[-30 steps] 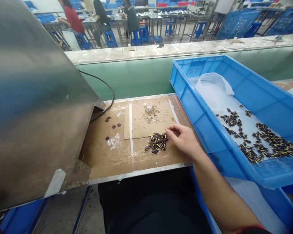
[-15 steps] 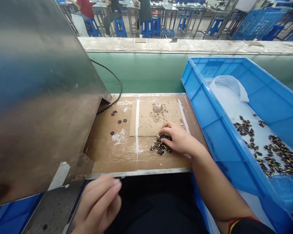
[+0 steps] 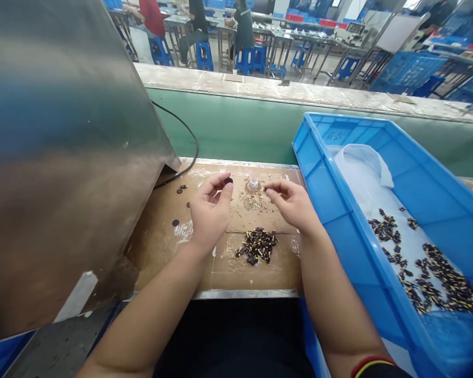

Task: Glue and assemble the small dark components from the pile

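Observation:
My left hand is raised over the cardboard, pinching a dark round disc between thumb and fingers. Opposite it, my right hand is closed at the fingertips on a small dark piece, its shape mostly hidden. Between the two hands a small clear dome sits on the cardboard sheet, with brown stains and crumbs around it. Nearer me lies a pile of small dark pieces with yellow parts. Several loose dark discs, one of them a flat disc, lie left of my left hand.
A large metal housing stands at the left, with a black cable behind it. On the right, a blue crate holds a white sheet and many dark-and-yellow pieces. People sit at far tables beyond a green-sided ledge.
My left hand has risen from the near table edge to the cardboard and now has a disc. My right hand has left the pile, moving forward with a small piece. The view has shifted slightly.

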`<state>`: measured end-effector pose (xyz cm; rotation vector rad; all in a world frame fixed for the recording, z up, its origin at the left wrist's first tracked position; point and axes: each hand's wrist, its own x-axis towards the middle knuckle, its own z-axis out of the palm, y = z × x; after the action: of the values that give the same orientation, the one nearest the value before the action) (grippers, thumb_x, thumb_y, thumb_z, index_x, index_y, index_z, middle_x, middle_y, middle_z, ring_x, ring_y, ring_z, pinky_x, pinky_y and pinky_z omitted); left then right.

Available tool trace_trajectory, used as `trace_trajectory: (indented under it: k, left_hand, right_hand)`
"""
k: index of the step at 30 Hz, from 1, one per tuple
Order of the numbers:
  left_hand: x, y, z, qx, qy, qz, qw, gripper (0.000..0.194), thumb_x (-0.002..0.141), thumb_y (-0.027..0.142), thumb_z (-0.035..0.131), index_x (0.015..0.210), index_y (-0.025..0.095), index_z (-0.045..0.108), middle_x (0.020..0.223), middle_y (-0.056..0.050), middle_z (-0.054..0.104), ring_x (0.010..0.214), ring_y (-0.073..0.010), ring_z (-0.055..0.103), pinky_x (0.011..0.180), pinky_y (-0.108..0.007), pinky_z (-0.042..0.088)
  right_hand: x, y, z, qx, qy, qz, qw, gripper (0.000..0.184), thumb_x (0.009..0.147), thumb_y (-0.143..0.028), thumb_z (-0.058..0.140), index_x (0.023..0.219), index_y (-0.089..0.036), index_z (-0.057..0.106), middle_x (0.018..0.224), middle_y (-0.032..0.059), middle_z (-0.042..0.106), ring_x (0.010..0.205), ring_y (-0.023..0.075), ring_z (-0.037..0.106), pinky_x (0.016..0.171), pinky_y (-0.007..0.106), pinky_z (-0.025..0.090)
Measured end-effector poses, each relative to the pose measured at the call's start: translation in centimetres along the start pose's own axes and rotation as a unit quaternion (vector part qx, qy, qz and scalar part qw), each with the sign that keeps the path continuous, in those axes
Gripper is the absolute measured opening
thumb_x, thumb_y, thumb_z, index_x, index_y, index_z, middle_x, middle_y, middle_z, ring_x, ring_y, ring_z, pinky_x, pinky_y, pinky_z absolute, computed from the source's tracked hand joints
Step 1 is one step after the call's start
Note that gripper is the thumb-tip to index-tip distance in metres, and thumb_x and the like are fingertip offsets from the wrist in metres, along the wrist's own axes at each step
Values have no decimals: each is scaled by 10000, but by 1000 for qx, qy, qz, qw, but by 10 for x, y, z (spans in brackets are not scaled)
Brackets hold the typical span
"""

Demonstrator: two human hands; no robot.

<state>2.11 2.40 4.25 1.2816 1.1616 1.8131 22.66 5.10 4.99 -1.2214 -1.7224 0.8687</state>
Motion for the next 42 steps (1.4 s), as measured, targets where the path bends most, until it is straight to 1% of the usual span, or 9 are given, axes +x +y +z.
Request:
trace_trajectory:
  k: [3,5,7,10,13,17,23,29,42]
  left_hand:
    - [8,-27,5,22,2,-11,1000,271,898,270,708,1144,156,719,1092,-109,704,943,-163,665,775,-250,555]
    - [3,-41,4,60,-7,-41,997,262,905,279,694,1134,156,726,1047,-102,707,860,-146,649,711,-239,531]
    - [-4,-48,2,90,-31,-63,993,260,907,294,688,1129,166,735,994,-93,703,777,-133,621,645,-233,505]
    - [-10,-50,0,94,-56,-82,991,260,905,303,690,1132,186,740,983,-88,694,785,-138,615,642,-237,504]
    - [-9,-49,-1,74,-52,-111,990,263,899,289,695,1140,191,739,979,-87,689,805,-142,618,652,-238,509]
    - [-5,-47,-1,63,-47,-124,989,253,896,262,691,1131,180,739,986,-95,688,836,-150,625,671,-246,521]
    - [-4,-41,1,59,-39,-122,990,232,893,226,683,1113,172,738,966,-91,693,846,-148,623,674,-248,523]
    - [-3,-40,1,54,-36,-120,991,228,896,216,676,1110,164,734,998,-94,695,851,-147,625,669,-248,524]
    - [-2,-39,1,45,-30,-115,992,220,884,199,678,1092,167,740,978,-99,699,849,-167,640,667,-272,529]
  right_hand:
    - [37,26,3,-10,69,-10,998,227,912,-333,617,1038,-193,744,868,42,730,732,152,627,694,319,520]
    - [53,47,10,-11,111,-6,994,261,875,-346,663,1051,-169,741,850,51,738,719,157,638,709,326,533]
    - [62,65,19,-4,147,-2,989,267,841,-360,707,1007,-155,748,867,70,758,741,174,669,735,337,555]
    - [63,79,31,-1,178,-19,984,238,854,-362,702,957,-159,769,927,92,785,808,197,714,795,358,581]
    - [60,79,36,-27,199,-63,978,248,902,-361,663,1020,-175,778,1010,95,791,873,200,731,848,368,586]
    - [57,74,38,-90,212,-86,969,255,923,-375,653,1062,-196,770,979,76,787,806,186,713,795,364,592]
    - [56,71,39,-142,215,-132,957,211,947,-370,640,1003,-216,773,952,58,784,796,185,702,757,360,579]
    - [55,69,40,-175,193,-152,953,215,958,-376,629,997,-228,779,956,43,786,797,177,691,791,359,568]
    - [53,65,39,-188,153,-135,961,231,977,-382,594,1021,-250,778,1005,53,770,854,204,681,832,379,552]
